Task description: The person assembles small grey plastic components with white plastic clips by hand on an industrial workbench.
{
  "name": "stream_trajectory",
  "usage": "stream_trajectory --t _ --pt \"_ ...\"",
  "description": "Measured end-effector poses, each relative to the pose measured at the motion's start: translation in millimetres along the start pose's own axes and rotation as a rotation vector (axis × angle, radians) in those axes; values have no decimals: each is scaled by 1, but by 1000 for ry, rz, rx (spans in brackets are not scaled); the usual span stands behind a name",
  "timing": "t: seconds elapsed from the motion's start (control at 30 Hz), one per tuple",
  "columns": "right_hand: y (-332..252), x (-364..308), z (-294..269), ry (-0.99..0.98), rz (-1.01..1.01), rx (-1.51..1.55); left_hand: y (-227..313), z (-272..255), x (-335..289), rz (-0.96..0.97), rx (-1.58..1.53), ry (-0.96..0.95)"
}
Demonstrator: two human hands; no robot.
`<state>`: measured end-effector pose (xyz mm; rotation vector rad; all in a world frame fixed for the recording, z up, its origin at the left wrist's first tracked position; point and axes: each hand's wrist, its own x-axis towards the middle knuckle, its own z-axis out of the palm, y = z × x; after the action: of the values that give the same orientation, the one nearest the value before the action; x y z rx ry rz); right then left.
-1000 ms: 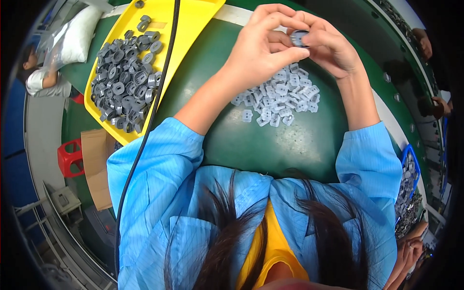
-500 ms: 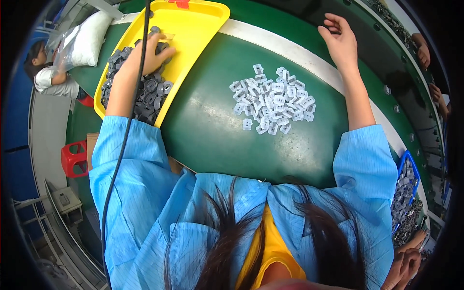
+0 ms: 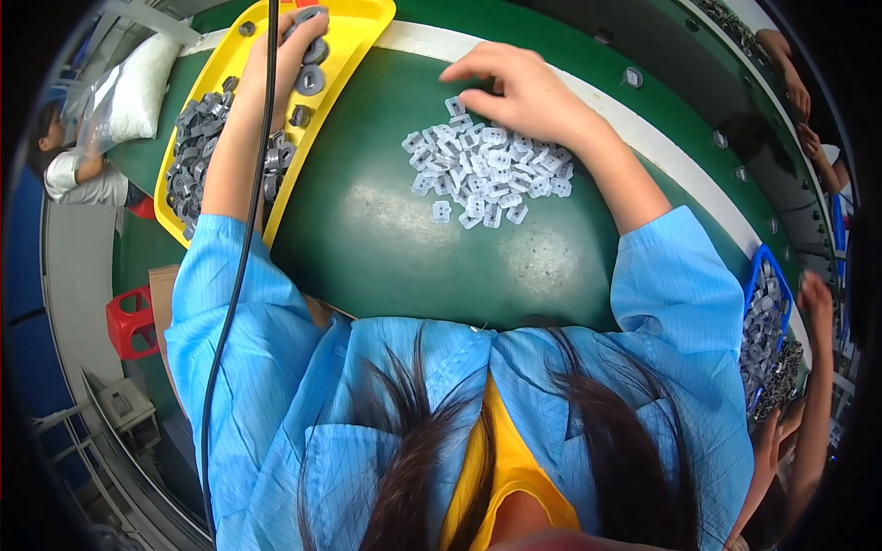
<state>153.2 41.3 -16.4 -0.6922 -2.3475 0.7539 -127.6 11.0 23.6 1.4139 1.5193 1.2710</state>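
Two containers hold grey round plastic parts (image 3: 197, 138), too heaped to count: one yellow tray (image 3: 356, 37), far left, and one blue basket (image 3: 780, 275), right. The left hand (image 3: 276, 57) curls against parts inside the tray; its grip I cannot tell. The right hand (image 3: 528, 92), fingers parted, hovers at the far edge of one pile of translucent pieces (image 3: 496, 170).

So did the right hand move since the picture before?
Yes: the right hand moved left and closer in, from beyond the white stripe to mostly its near side, by the translucent plastic pieces.
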Motion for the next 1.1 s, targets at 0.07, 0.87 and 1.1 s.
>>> stream_trajectory --t 0.07,0.87,1.1 --pt "1 -1 8 -63 -98 -59 17 19 -10 -136 -332 -102" --pt "-3 0 -9 22 329 -41 -13 117 -20 361 300 25" --pt "0 -4 -24 167 308 405 -13 129 -19 504 495 108"
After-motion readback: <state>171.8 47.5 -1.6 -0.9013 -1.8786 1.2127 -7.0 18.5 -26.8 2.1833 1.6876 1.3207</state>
